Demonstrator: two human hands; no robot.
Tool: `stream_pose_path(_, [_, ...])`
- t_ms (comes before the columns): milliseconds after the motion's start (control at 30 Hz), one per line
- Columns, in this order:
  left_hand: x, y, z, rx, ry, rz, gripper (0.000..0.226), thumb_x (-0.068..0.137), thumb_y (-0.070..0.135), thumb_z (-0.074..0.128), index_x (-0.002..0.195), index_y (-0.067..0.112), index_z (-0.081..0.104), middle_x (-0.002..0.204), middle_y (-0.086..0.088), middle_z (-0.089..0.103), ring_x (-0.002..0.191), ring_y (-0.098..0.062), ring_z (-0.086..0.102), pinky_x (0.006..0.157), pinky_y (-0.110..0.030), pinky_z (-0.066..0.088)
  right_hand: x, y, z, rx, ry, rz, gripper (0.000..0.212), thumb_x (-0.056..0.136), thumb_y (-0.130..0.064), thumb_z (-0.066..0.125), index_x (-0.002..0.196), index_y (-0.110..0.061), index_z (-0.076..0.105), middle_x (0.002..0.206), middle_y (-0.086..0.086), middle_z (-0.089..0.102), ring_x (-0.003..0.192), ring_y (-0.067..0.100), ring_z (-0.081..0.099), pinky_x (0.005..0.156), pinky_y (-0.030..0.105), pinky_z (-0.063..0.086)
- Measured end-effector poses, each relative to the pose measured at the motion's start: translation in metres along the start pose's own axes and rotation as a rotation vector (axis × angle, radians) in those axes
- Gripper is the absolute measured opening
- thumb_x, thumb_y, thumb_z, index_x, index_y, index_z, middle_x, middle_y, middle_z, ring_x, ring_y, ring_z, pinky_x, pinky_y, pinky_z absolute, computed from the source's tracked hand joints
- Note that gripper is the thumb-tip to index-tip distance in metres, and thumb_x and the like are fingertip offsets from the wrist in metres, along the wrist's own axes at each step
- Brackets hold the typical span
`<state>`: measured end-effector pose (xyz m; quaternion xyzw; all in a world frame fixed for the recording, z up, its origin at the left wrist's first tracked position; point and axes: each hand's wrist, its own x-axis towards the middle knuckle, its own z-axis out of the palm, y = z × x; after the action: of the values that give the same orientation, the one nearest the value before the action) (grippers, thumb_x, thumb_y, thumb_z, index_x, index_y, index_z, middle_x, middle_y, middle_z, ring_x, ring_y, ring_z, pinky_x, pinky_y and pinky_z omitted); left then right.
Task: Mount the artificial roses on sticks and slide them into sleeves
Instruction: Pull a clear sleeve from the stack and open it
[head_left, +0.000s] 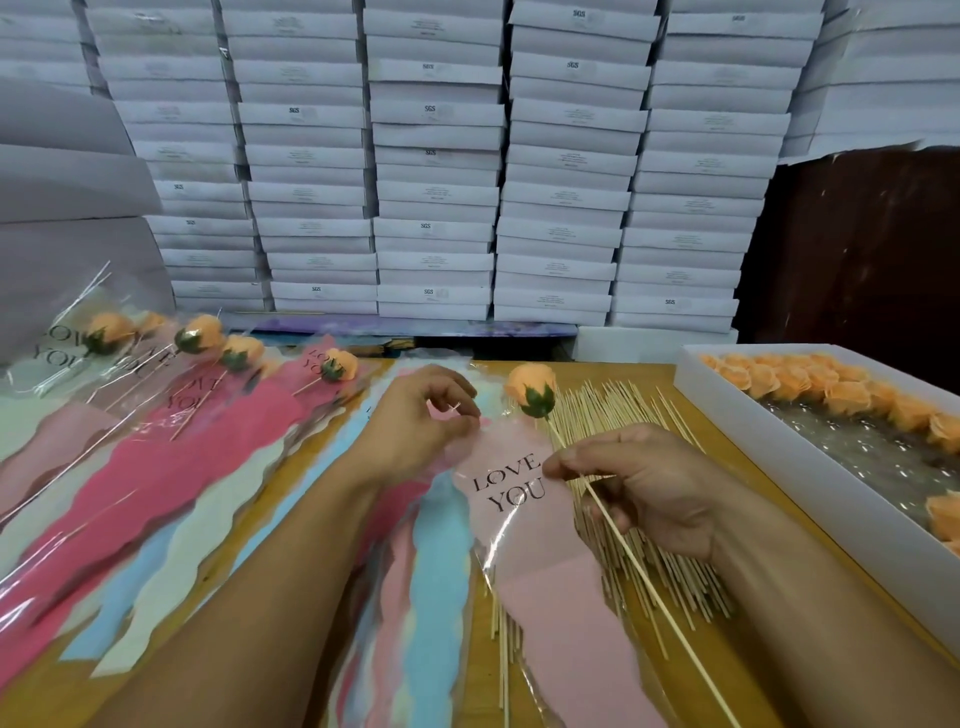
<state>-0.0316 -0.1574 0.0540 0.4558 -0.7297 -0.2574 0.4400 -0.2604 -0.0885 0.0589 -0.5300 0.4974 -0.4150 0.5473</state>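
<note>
The orange rose (531, 389) sits on its stick (636, 561) at the table (737, 670) centre, just above the pink "LOVE YOU" sleeve (524, 525); your right hand (644, 488) pinches the stick. Your left hand (415, 421), at 9 o'clock of the rose, pinches the sleeve's clear top edge. Loose sticks (613, 410) lie beneath, finished sleeved roses (208, 353) at 10 o'clock, the rose tray (810, 441) at 3 o'clock.
</note>
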Motion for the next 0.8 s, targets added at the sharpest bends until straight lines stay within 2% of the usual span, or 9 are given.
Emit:
stream_pose_path(67, [-0.002, -0.001, -0.002, -0.102, -0.044, -0.024, 0.004, 0.086, -0.002, 0.071, 0.085, 0.002, 0.070, 0.090, -0.010, 0.072, 0.074, -0.005, 0.061, 0.066, -0.012, 0.046, -0.002, -0.002, -0.001, 0.023, -0.025, 0.020, 0.018, 0.091, -0.006, 0.065, 0.084, 0.003, 0.078, 0.096, 0.029, 0.071, 0.049, 0.018, 0.056, 0.033, 0.020, 0.039])
stream_pose_path(133, [-0.004, -0.002, -0.003, -0.165, -0.167, -0.033, 0.002, 0.093, -0.004, 0.061, 0.093, -0.005, 0.061, 0.085, -0.014, 0.075, 0.077, -0.008, 0.069, 0.071, -0.015, 0.049, -0.003, -0.005, -0.004, 0.040, -0.024, 0.035, 0.019, 0.093, -0.007, 0.063, 0.085, 0.003, 0.077, 0.087, 0.017, 0.073, 0.048, 0.018, 0.056, 0.032, 0.020, 0.039])
stream_pose_path(267, [-0.003, -0.006, -0.005, -0.233, -0.316, -0.060, 0.008, 0.098, -0.001, 0.052, 0.092, 0.005, 0.053, 0.084, -0.021, 0.074, 0.077, -0.042, 0.057, 0.077, -0.047, 0.038, -0.003, -0.012, -0.018, -0.008, 0.068, 0.069, 0.023, 0.101, -0.015, 0.055, 0.098, 0.002, 0.070, 0.079, 0.017, 0.069, 0.043, 0.015, 0.054, 0.029, 0.020, 0.033])
stream_pose_path(333, [-0.002, -0.005, -0.005, -0.245, -0.340, -0.044, 0.007, 0.091, 0.001, 0.054, 0.089, 0.007, 0.056, 0.080, -0.018, 0.074, 0.079, -0.045, 0.060, 0.084, -0.055, 0.042, -0.001, -0.019, -0.024, -0.039, 0.104, 0.067, 0.022, 0.105, -0.020, 0.048, 0.105, -0.004, 0.063, 0.080, 0.021, 0.073, 0.041, 0.014, 0.054, 0.029, 0.019, 0.030])
stream_pose_path(433, [-0.003, -0.003, -0.004, -0.368, -0.366, -0.010, 0.008, 0.078, 0.003, 0.054, 0.081, 0.008, 0.059, 0.071, -0.016, 0.070, 0.075, -0.031, 0.066, 0.085, -0.047, 0.042, 0.010, -0.035, -0.035, 0.015, 0.174, 0.036, 0.024, 0.107, -0.023, 0.044, 0.109, -0.008, 0.062, 0.071, 0.016, 0.071, 0.038, 0.010, 0.049, 0.027, 0.016, 0.028])
stream_pose_path(533, [-0.003, -0.002, -0.003, -0.514, -0.452, 0.001, 0.013, 0.081, 0.001, 0.057, 0.081, 0.011, 0.065, 0.071, -0.019, 0.065, 0.068, -0.032, 0.067, 0.081, -0.042, 0.044, 0.031, -0.050, -0.043, 0.128, 0.250, 0.047, 0.024, 0.105, -0.013, 0.041, 0.110, -0.006, 0.063, 0.057, 0.006, 0.059, 0.037, 0.006, 0.041, 0.026, 0.014, 0.024])
stream_pose_path(633, [-0.004, 0.000, -0.003, -0.588, -0.588, 0.024, 0.019, 0.085, 0.001, 0.057, 0.088, 0.012, 0.072, 0.078, -0.022, 0.061, 0.066, -0.030, 0.065, 0.079, -0.045, 0.041, 0.055, -0.063, -0.043, 0.240, 0.253, 0.045, 0.018, 0.102, -0.002, 0.040, 0.101, -0.003, 0.058, 0.054, 0.004, 0.056, 0.037, 0.005, 0.042, 0.028, 0.013, 0.023])
stream_pose_path(700, [-0.005, 0.002, -0.002, -0.588, -0.673, 0.049, 0.026, 0.087, 0.000, 0.055, 0.094, 0.013, 0.076, 0.078, -0.020, 0.062, 0.067, -0.027, 0.064, 0.077, -0.044, 0.040, 0.070, -0.072, -0.045, 0.300, 0.275, 0.018, 0.016, 0.103, -0.003, 0.040, 0.102, -0.005, 0.056, 0.057, 0.004, 0.058, 0.039, 0.005, 0.045, 0.030, 0.013, 0.026])
stream_pose_path(800, [-0.007, 0.005, -0.001, -0.623, -0.760, 0.037, 0.028, 0.089, -0.002, 0.054, 0.098, 0.012, 0.077, 0.075, -0.013, 0.067, 0.069, -0.021, 0.065, 0.071, -0.033, 0.047, 0.091, -0.082, -0.048, 0.312, 0.350, -0.015, 0.018, 0.106, -0.004, 0.036, 0.108, -0.006, 0.054, 0.075, 0.008, 0.061, 0.044, 0.006, 0.049, 0.033, 0.013, 0.031])
